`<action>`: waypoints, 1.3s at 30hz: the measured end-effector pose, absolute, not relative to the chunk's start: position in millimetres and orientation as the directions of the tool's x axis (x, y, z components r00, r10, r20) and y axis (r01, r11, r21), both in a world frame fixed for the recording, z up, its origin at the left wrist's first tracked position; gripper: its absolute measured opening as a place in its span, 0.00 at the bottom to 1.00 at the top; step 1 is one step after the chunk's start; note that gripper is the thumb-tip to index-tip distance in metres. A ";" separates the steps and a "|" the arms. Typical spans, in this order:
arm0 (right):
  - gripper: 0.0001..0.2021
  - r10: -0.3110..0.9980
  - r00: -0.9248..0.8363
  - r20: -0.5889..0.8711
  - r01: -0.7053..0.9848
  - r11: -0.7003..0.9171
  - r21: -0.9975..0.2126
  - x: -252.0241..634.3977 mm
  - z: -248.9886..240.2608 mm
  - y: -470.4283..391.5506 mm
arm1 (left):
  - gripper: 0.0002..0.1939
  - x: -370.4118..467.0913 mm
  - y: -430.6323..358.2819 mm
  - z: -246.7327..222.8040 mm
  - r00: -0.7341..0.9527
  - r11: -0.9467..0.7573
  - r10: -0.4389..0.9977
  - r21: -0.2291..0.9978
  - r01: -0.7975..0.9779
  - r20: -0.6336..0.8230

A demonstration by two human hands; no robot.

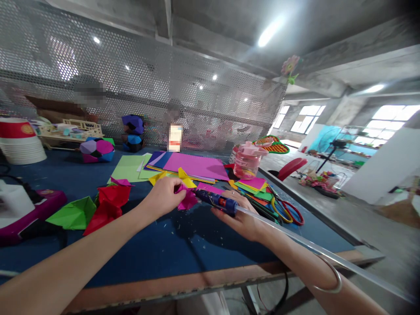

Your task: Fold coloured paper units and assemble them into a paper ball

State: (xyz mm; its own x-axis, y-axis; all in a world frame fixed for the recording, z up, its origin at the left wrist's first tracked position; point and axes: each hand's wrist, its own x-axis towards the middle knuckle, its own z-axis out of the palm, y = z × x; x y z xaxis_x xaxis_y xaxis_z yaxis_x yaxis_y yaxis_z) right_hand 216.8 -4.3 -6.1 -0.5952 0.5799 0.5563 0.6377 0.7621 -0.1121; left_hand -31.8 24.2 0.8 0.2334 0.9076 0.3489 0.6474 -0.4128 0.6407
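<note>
My left hand (164,196) is closed, pinching a magenta folded paper piece (187,199) above the blue table. In my right hand (241,215) is a dark blue glue gun (216,201), its nozzle pointing left at the magenta paper. A long clear glue stick (295,238) runs out of the gun's back end, over my right forearm. Yellow folded paper (185,177) shows just behind my left fingers. Left of that hand lie red folded paper (110,203) and green folded paper (74,213). Whether the nozzle touches the paper I cannot tell.
Stacked coloured sheets (197,166) lie at the back. Scissors (285,210) and a pink-lidded jar (247,159) stand to the right. Paper balls (97,151), paper cups (22,142) and a purple device (39,214) are left. A perforated metal screen (147,87) rises behind the table.
</note>
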 end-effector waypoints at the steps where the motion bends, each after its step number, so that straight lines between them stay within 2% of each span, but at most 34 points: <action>1: 0.13 0.585 -0.592 0.554 0.641 0.758 -0.116 216.9 -5.8 -4.4 | 0.08 -31.9 24.4 0.6 0.227 -0.409 0.909 0.647 0.644 0.348; 8: 0.14 0.637 -0.556 0.535 0.675 0.721 -0.156 217.6 -1.9 -6.5 | 0.11 -34.6 27.4 0.8 0.202 -0.417 0.904 0.672 0.612 0.376; 11: 0.16 0.729 -0.484 0.484 0.749 0.631 -0.203 220.1 -0.1 -3.1 | 0.11 -36.7 28.4 1.5 0.179 -0.411 0.903 0.664 0.624 0.391; 16: 0.20 0.890 -0.294 0.349 0.836 0.417 -0.358 229.4 -1.2 12.7 | 0.12 -37.5 27.2 3.3 0.170 -0.387 0.913 0.651 0.653 0.371; 19: 0.22 0.930 -0.222 0.293 0.848 0.333 -0.413 235.3 -3.6 22.0 | 0.12 -36.6 25.7 4.9 0.178 -0.393 0.910 0.645 0.655 0.374; 22: 0.23 0.935 -0.205 0.289 0.831 0.322 -0.453 238.4 -5.2 26.7 | 0.12 -35.7 24.9 5.9 0.177 -0.385 0.916 0.660 0.646 0.360; 27: 0.25 0.952 -0.169 0.257 0.877 0.264 -0.401 239.9 -6.4 27.8 | 0.12 -35.5 25.9 4.4 0.179 -0.378 0.919 0.662 0.647 0.351; 39: 0.27 0.947 -0.184 0.262 0.883 0.277 -0.379 248.2 0.4 26.6 | 0.12 -36.4 27.5 1.9 0.199 -0.386 0.918 0.655 0.649 0.344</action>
